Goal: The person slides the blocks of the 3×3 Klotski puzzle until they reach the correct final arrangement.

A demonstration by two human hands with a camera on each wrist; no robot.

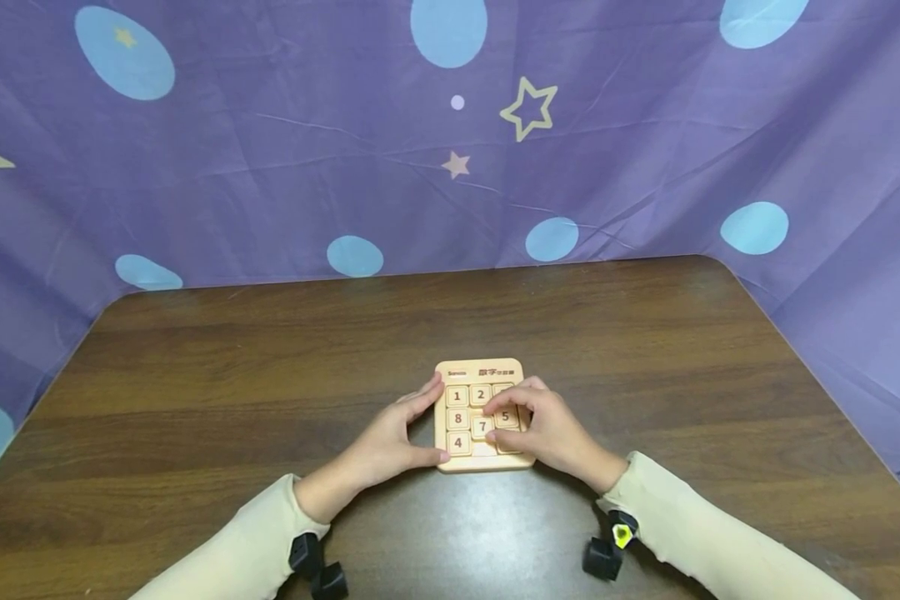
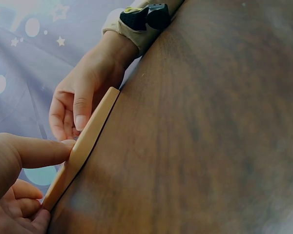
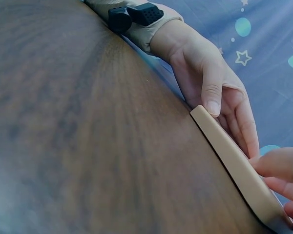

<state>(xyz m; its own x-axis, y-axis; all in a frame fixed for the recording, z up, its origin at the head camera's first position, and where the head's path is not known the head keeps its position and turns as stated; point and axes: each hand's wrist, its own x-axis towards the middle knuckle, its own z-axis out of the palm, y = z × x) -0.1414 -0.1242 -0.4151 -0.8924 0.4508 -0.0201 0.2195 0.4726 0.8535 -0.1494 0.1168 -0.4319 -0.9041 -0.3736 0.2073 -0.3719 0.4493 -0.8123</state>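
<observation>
A pale wooden sliding number puzzle (image 1: 468,467) lies flat near the table's middle. My left hand (image 1: 382,446) holds its left side, thumb at the lower corner and fingers higher up the edge. With thumb and index finger, my right hand (image 1: 562,433) pinches the number 7 tile (image 1: 482,427), which sits slightly out of line between the middle and bottom rows. Tiles 1, 2, 8 and 4 show at left and centre; tile 5 (image 1: 506,417) is partly under the right hand, which hides other tiles at the right. Both wrist views show only the puzzle's side edge (image 2: 88,141).
The brown wooden table (image 1: 270,358) extends around the puzzle on every side. Behind it hangs a purple curtain (image 1: 285,167) with blue spots and stars. Small black devices (image 1: 602,559) are strapped to both wrists over pale sleeves.
</observation>
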